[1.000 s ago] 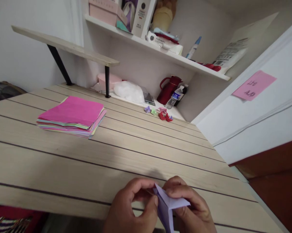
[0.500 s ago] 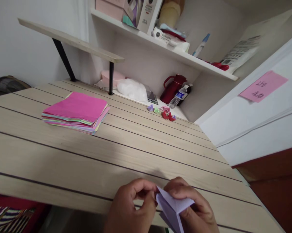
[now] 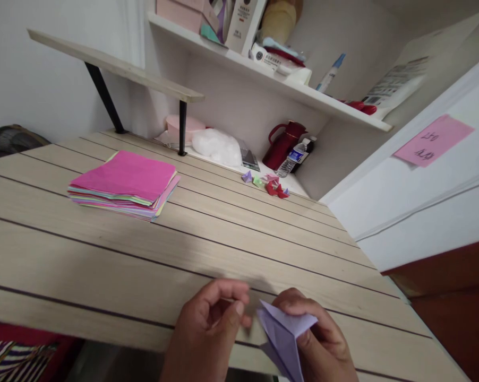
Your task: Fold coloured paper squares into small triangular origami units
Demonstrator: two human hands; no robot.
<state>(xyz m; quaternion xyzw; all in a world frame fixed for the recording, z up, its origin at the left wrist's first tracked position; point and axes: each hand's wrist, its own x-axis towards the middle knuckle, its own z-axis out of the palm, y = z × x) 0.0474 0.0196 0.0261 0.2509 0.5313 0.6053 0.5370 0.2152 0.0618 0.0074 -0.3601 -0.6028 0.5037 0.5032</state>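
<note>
A folded sheet of purple origami paper is pinched between the thumb and fingers of my right hand, above the table's near edge. Pointed flaps stick out of it at the top, right and lower left. My left hand is just left of the paper, apart from it. Its fingers are curled with a gap between thumb and fingertips, and nothing shows in them. The lower tip of the paper is cut off by the bottom of the view.
A stack of coloured paper squares, pink on top, lies on the slatted table. Several small folded paper pieces sit at the back, near a red jug and a plastic bottle. A raised board stands back left.
My left hand has let go of the purple paper's edge and moved a little left. My right hand still holds the paper in nearly the same place.
</note>
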